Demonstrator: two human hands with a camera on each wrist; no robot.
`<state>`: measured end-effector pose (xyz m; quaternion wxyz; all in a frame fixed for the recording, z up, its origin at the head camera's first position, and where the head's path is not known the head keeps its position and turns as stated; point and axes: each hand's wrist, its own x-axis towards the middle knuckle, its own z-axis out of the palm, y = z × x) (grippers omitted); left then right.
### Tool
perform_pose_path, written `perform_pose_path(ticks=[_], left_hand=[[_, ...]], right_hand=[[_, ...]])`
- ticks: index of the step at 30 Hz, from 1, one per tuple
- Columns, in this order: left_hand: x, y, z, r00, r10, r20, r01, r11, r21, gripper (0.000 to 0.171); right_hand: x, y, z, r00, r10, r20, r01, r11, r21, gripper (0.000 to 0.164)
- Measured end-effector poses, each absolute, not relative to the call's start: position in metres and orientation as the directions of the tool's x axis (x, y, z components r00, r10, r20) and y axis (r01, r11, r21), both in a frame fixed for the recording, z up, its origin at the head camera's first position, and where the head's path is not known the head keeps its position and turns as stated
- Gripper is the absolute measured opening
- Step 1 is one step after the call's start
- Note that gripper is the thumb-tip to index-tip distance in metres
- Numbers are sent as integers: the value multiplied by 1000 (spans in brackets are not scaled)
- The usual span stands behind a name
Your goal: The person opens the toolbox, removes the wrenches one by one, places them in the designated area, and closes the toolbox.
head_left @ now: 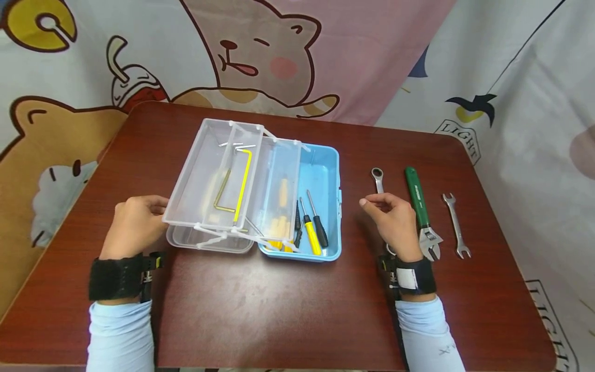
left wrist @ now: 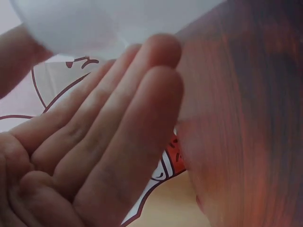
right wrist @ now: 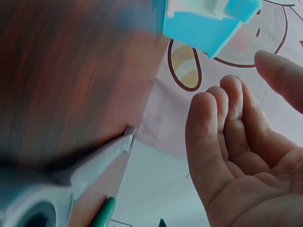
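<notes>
A pale blue toolbox (head_left: 331, 170) stands open at mid-table, with folding clear trays (head_left: 186, 178) joined to it by white hinge arms (head_left: 218, 237). In the trays lie a yellow L-shaped hex key (head_left: 244, 183), a brass one (head_left: 223, 191) and small silver ones. My left hand (head_left: 138, 222) is at the trays' left edge. In the left wrist view its long fingers (left wrist: 128, 137) extend beside the clear plastic (left wrist: 113, 23). My right hand (head_left: 392, 219) hovers over a ratchet wrench (head_left: 378, 178), fingers loosely bent with nothing between them; it hides the wrench's middle.
Screwdrivers (head_left: 310, 232) with yellow or black handles lie in the blue box. A clear cover (head_left: 211, 248) shows beneath the trays. A green-handled adjustable wrench (head_left: 417, 196) and an open-end wrench (head_left: 456, 225) lie at the right. A printed curtain (head_left: 390, 67) hangs behind the table.
</notes>
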<state>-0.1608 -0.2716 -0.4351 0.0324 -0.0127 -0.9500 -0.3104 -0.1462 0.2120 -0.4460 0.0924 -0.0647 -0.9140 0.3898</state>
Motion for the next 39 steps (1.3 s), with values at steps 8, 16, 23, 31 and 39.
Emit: perform_pose_path(ticks=[8,16,23,31,39], left_hand=[[-162,-269,-438,-998,59,-21,35,810,585,40],[-160,-266,-438,-998,62,19,62,819,570,37],[-158,-266,-435,-997,13,73,52,816,576,31],[-152,-267,-428,-987,-65,147,43,775,631,28],[-146,-261,-420,-931,-105,350,190,679,709,22]], right_hand=[[-145,206,-451,-982,150,114,20,686,-728,36],[-145,206,-453,-983,153,103,30,683,-730,35],[-144,207,-454,-982,155,105,30,684,-729,37],[-143,209,-455,-984,158,87,46,685,-727,38],[-142,209,-456,-984,159,86,48,690,-722,37]])
